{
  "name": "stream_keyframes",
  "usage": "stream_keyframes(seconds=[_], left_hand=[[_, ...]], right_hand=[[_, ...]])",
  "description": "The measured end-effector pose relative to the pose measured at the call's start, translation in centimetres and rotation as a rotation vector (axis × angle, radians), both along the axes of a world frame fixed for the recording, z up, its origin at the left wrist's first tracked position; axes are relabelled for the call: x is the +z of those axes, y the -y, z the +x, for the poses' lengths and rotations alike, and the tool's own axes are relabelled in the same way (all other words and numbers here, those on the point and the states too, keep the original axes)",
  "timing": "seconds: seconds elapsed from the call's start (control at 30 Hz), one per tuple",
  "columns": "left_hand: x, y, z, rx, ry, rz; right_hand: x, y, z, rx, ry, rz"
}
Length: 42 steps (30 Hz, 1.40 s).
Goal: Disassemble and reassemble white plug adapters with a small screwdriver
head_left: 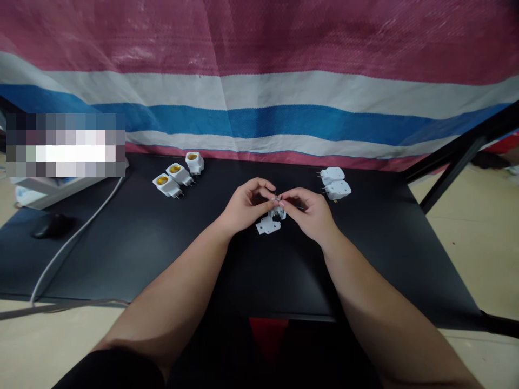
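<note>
At the middle of the table my left hand (252, 202) and my right hand (310, 210) meet, thumbs and fingertips pinched close together. Between them is a tiny part, mostly covered by the fingers, whose kind I cannot make out. Just below the fingertips shows an opened white plastic housing (283, 214) with small metal bits in it, partly hidden by my hands. Nearer to me lies a flat white cover piece with holes (268, 226). I cannot tell whether it touches the housing.
Left of my hands stand three white plug-in lamp sockets (164, 186) with gold-coloured insides. Two white plug housings (338, 189) with pins lie to the right, by a tiny brass-coloured bit. Further left are a black mouse (52, 226), a grey cable (77, 240) and a blurred-out area.
</note>
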<state>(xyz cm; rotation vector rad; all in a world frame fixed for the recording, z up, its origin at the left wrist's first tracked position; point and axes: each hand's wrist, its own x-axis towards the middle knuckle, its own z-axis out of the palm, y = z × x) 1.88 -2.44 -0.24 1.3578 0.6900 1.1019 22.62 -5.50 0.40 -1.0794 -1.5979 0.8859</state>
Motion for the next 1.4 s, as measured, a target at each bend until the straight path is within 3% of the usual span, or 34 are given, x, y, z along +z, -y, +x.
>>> stream_keyframes(seconds=[0.37, 0.53, 0.77, 0.93, 1.2, 1.4], left_hand=[[0.0, -0.2, -0.3, -0.031, -0.011, -0.003], [0.2, -0.2, -0.4, -0.043, -0.023, -0.007], [0.3, 0.0, -0.3, -0.051, -0.072, -0.021], [0.5, 0.3, 0.0, -0.007, -0.070, -0.038], [0.7, 0.3, -0.1, -0.063, -0.076, -0.048], [0.8, 0.1, -0.3, -0.090, -0.040, -0.045]], right_hand=[[-0.1, -0.1, 0.0, 0.032, 0.061, 0.076], [-0.3, -0.1, 0.0, 0.034, 0.060, 0.017], [-0.7, -0.6, -0.3, 0.104, -0.114, -0.170], [-0.9, -0.5, -0.7, 0.045, -0.224, -0.252], [0.1, -0.1, -0.8, -0.006, -0.141, -0.220], [-0.1, -0.3, -0.7, 0.032, -0.223, -0.190]])
